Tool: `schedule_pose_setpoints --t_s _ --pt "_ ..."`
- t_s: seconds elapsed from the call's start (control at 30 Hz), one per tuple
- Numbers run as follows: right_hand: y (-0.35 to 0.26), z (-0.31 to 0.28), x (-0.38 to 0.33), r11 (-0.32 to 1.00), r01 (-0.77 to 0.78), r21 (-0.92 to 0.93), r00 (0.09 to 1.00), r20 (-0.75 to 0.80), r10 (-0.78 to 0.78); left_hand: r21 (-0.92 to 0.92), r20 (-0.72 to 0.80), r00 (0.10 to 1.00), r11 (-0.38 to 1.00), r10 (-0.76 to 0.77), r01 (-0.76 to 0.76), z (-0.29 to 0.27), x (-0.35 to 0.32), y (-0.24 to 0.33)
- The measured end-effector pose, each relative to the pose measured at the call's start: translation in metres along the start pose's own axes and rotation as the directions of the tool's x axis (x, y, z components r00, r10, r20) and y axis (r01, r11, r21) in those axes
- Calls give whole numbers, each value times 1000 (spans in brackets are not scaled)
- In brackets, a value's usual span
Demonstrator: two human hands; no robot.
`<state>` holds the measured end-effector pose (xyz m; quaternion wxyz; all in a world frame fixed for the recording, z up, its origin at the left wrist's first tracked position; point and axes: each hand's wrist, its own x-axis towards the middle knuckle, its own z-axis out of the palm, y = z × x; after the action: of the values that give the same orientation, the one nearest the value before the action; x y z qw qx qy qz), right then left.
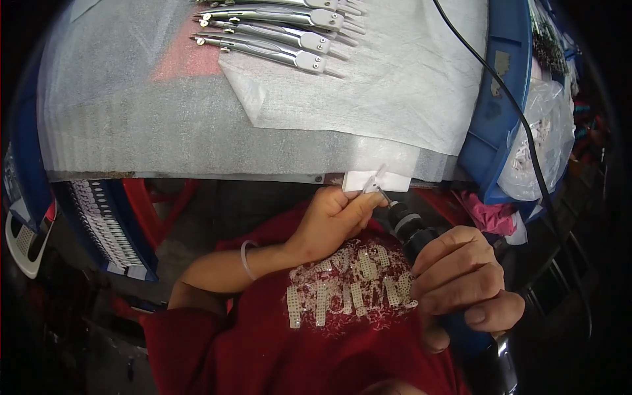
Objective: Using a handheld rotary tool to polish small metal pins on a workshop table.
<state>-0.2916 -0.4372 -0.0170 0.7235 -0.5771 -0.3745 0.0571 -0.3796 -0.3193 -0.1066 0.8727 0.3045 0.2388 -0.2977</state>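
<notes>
My left hand pinches a small pale plastic piece, which looks like the head of a drawing compass, at the table's front edge. Behind that piece lies a white block. My right hand is wrapped round a dark electric screwdriver. Its thin bit points up and left and reaches the piece beside my left fingertips; whether it sits in a screw is too small to tell. Several silver-grey drawing compasses lie in a row at the far side of the table.
White foam sheeting covers the table. A black cable runs down the right side. Blue crate and clear plastic bag stand at the right. Another blue tray with rows of parts sits lower left, near a red stool.
</notes>
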Motion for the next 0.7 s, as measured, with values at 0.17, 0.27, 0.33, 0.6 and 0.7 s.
schedule_pose_setpoints --t_s 0.17,0.27,0.33,0.6,0.7 --pt "1 4 3 1000 -8 4 1000 11 8 71 -10 1000 997 -2 2 0 -2 1" --pt "2 3 2 1000 -15 8 1000 25 15 78 -9 1000 997 -3 3 1 -1 -1" --pt "1 2 2 1000 -18 16 999 32 18 73 -8 1000 997 -10 10 2 -1 -2" --pt "1 -2 3 998 -44 42 999 28 43 92 -23 1000 996 -12 14 0 -3 -1" --pt "3 -6 7 998 -33 51 998 54 31 91 -5 1000 996 -12 12 0 -2 2"
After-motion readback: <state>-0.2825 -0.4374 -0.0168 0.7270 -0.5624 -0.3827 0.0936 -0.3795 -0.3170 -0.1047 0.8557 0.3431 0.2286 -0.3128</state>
